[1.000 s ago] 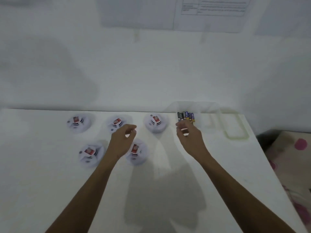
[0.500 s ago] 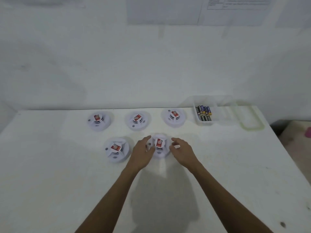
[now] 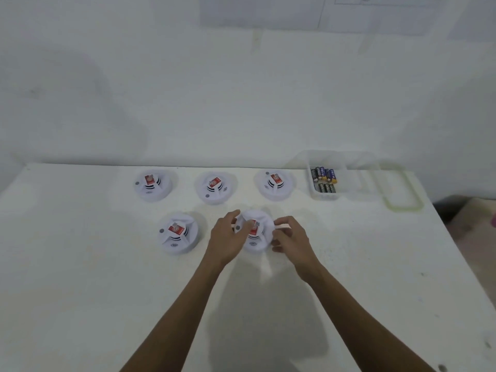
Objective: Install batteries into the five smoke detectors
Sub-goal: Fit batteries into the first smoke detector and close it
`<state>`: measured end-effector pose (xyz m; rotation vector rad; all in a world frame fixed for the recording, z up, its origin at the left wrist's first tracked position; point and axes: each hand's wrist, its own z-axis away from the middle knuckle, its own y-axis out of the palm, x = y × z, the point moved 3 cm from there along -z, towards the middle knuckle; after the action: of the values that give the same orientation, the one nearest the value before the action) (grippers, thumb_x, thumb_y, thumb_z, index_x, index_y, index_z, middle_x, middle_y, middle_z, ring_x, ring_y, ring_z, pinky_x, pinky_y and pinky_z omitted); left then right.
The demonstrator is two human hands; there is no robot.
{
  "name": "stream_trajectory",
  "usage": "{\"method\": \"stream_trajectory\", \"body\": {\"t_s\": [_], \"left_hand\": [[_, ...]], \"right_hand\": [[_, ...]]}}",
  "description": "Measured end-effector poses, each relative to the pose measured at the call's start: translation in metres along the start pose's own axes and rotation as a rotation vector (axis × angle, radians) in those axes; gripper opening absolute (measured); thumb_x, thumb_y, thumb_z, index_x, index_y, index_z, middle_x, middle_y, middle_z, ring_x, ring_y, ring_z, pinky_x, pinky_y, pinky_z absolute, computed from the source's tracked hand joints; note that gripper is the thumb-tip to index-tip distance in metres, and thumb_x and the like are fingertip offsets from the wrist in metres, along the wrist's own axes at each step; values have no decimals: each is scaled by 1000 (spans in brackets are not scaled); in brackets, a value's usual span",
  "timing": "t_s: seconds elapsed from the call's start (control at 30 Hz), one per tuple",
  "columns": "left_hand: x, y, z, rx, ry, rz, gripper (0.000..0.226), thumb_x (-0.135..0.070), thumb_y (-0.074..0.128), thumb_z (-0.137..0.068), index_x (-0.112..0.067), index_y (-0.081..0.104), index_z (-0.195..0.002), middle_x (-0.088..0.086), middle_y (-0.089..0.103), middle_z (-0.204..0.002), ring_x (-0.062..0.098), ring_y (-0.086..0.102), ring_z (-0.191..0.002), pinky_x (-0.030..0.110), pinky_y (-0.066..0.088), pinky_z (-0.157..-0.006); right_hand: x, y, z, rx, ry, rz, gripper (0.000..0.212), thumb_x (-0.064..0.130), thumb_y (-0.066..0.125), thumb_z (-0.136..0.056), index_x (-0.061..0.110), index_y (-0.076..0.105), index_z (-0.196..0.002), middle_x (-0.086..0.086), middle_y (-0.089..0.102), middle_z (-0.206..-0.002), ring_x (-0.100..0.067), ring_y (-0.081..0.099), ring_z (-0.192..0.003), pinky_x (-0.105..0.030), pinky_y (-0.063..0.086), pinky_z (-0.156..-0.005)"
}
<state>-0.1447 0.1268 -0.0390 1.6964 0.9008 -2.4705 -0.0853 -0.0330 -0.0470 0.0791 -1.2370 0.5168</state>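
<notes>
At the near middle of the table (image 3: 80, 277), the left hand (image 3: 228, 238) is curling round the left rim of the front right detector (image 3: 258, 244), with the thumb lying over its top beside the red label. The right hand (image 3: 291, 241) is closing on the opposite rim with bent fingers. Both hands are thus holding the one unit. Whether it is resting on the surface or sitting just above it cannot be told. A pale strip is showing at the right fingertips, and its nature cannot be determined. Neither hand is visibly carrying a battery.

Judgement: the person is taking up this unit in order to open it. The grip is best kept on the rim, clear of the raised, slotted centre. One hand should be bracing the body while the other is turning or prising the cover. The compartment is probably underneath, so the unit will need inverting over the table, not off its edge.

Working outward, the front left detector (image 3: 177, 234) is sitting near the left hand but apart from it. The back left detector (image 3: 152, 186), back middle detector (image 3: 215, 188) and back right detector (image 3: 275, 184) are standing in a row behind. All are lying face up with labels showing, and none is looking opened, so the task is judged to be at its start.

To the right of the row, the clear tub (image 3: 312, 194) is holding the batteries (image 3: 323, 176) in two small groups, within the right hand's reach. Its lid (image 3: 401, 209) is lying just beside it. Polarity should be checked at each insertion.
</notes>
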Motion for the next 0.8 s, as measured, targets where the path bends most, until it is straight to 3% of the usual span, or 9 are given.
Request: {"method": "stream_trajectory", "body": {"t_s": [0.17, 0.3, 0.37, 0.47, 0.63, 0.73, 0.8], "left_hand": [[-21, 16, 5, 36, -41, 113, 60, -55, 54, -86, -24, 44, -136, -2, 51, -136, 15, 52, -113, 28, 41, -89], [-40, 32, 17, 156, -73, 332, 57, -63, 49, -79, -31, 50, -126, -3, 54, -132, 16, 56, -109, 32, 50, -90], [-46, 40, 25, 260, -74, 474, 44, -63, 44, -84, -35, 57, -115, -2, 61, -122, 16, 63, -103, 31, 54, -85], [-46, 49, 27, 387, -139, 731, 52, -61, 37, -91, -29, 58, -126, 7, 63, -123, 26, 61, -111, 47, 49, -96], [-50, 57, 31, 512, -281, 1167, 55, -44, 37, -88, -13, 55, -129, 17, 59, -123, 32, 55, -108, 48, 45, -95], [-49, 59, 31, 550, -320, 1285, 58, -42, 36, -88, -9, 51, -133, 21, 53, -131, 35, 50, -114, 50, 38, -102], [-47, 60, 31, 538, -322, 1312, 59, -44, 35, -88, -10, 51, -134, 20, 55, -130, 35, 54, -113, 50, 42, -98]], "right_hand": [[13, -24, 13, 5, -76, -155, 11, 14, 54, -94, 17, 59, -103, -8, 67, -96, -22, 65, -79, -31, 56, -73], [26, -40, 25, 49, -175, -242, 19, 10, 52, -96, 13, 60, -113, -10, 68, -100, -27, 68, -87, -35, 57, -78], [32, -45, 30, 59, -217, -187, 20, 8, 50, -97, 11, 61, -114, -10, 68, -101, -27, 68, -89, -35, 58, -79], [40, -51, 36, 35, -279, -40, 18, 8, 54, -95, 14, 65, -108, -4, 69, -98, -25, 67, -87, -32, 59, -77], [48, -57, 47, -144, -392, 243, 10, 18, 64, -88, 20, 61, -98, 5, 62, -100, -8, 62, -84, -8, 49, -67], [51, -57, 50, -182, -383, 370, 23, 32, 68, -84, 20, 61, -103, 4, 61, -99, -7, 60, -80, -8, 46, -64], [54, -55, 52, -187, -339, 428, 39, 43, 70, -81, 19, 61, -110, 6, 60, -101, -7, 58, -82, -6, 43, -66]]}}
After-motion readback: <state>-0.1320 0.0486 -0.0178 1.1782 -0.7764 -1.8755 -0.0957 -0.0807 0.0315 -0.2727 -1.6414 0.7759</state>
